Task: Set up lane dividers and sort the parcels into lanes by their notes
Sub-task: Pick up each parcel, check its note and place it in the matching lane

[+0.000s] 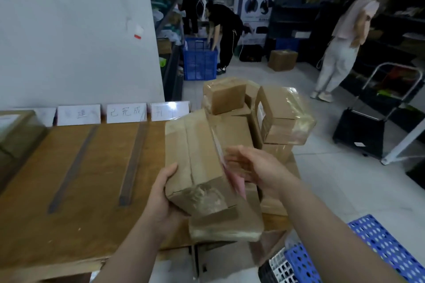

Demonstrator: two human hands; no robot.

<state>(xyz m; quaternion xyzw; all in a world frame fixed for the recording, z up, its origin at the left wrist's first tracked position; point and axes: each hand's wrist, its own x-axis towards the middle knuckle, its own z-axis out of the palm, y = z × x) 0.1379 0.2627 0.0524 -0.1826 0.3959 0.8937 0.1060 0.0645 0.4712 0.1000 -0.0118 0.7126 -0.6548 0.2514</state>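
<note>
A long taped cardboard parcel [197, 158] is lifted above the wooden table [87, 225], tilted, with my left hand [164, 197] gripping its near left corner. My right hand [250, 167] is at the parcel's right side, fingers spread, touching a pink note [236, 181] stuck there; the hand is blurred. Two dark strip dividers [73, 170] [133, 163] lie on the table, marking lanes. White label cards [126, 112] stand along the table's far edge. A pile of several brown parcels [276, 119] sits at the table's right end. One parcel [16, 131] rests in the far left lane.
A blue perforated crate [377, 250] stands at the lower right by the table. A black folding cart [368, 135] is on the floor to the right. Two people work among dark shelves at the back, one bent over a blue basket [199, 60]. A white wall rises behind the table.
</note>
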